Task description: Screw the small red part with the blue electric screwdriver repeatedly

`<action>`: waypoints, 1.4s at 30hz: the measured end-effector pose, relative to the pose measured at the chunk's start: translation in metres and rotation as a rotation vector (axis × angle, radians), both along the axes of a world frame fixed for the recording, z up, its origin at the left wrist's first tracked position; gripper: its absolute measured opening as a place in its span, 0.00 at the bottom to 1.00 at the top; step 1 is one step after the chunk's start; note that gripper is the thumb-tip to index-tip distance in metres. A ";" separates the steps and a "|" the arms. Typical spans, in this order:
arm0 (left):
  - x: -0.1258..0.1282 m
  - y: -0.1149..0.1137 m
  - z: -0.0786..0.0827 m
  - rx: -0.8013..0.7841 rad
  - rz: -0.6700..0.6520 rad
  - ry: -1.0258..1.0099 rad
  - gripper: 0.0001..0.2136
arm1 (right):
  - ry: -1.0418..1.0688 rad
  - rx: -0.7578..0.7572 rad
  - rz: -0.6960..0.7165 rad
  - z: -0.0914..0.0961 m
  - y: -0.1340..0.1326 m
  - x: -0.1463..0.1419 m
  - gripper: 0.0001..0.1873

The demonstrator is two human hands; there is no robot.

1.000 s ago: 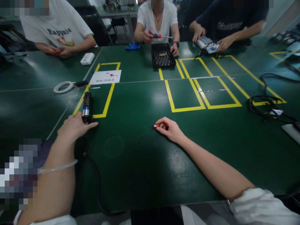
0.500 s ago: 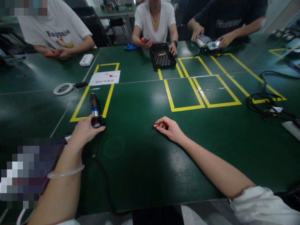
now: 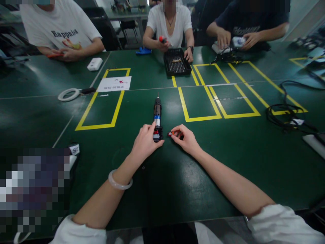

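My left hand [image 3: 145, 140] is wrapped round the rear end of an electric screwdriver [image 3: 157, 113], black with a blue and silver band. Its thin bit points away from me, toward the far side of the green table. Just to the right, my right hand [image 3: 185, 138] pinches a small red and orange piece [image 3: 170, 134] between thumb and fingertips; the piece is too small to identify. A narrow gap separates it from the screwdriver's rear. A dark cord trails from the screwdriver toward the near table edge.
Yellow tape rectangles [image 3: 188, 119] mark the green table. A white paper sheet [image 3: 114, 84], a white cable coil [image 3: 68, 95] and a white box [image 3: 94, 64] lie left. Black cables [image 3: 284, 117] lie right. Three people sit opposite, one at a black tray [image 3: 177, 72].
My left hand has carried the screwdriver rightward, out of the left taped rectangle to beside my right hand. The right hand keeps its pinch, nearly unmoved.
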State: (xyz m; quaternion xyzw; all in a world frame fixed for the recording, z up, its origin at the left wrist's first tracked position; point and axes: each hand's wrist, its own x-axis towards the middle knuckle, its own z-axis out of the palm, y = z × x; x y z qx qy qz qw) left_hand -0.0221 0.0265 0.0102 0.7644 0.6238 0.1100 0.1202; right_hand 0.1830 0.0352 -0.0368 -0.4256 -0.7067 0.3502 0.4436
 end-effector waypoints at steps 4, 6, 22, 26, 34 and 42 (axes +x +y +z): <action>0.020 -0.002 0.000 0.015 -0.035 -0.006 0.37 | -0.027 0.032 -0.042 -0.004 0.002 0.002 0.07; 0.022 -0.003 0.001 0.014 -0.041 -0.009 0.37 | -0.047 0.040 -0.042 -0.004 0.002 0.002 0.07; 0.024 -0.005 0.001 0.027 -0.057 0.021 0.36 | -0.115 0.038 -0.020 0.000 0.000 -0.003 0.10; 0.024 -0.007 0.000 0.051 -0.053 0.049 0.36 | -0.096 0.071 -0.025 0.002 -0.002 -0.002 0.11; 0.036 -0.006 -0.002 0.138 0.006 0.164 0.33 | -0.003 -0.081 -0.059 0.000 -0.003 -0.001 0.17; 0.039 -0.003 -0.002 0.170 0.046 0.224 0.31 | 0.105 -0.110 -0.025 -0.001 -0.001 0.000 0.16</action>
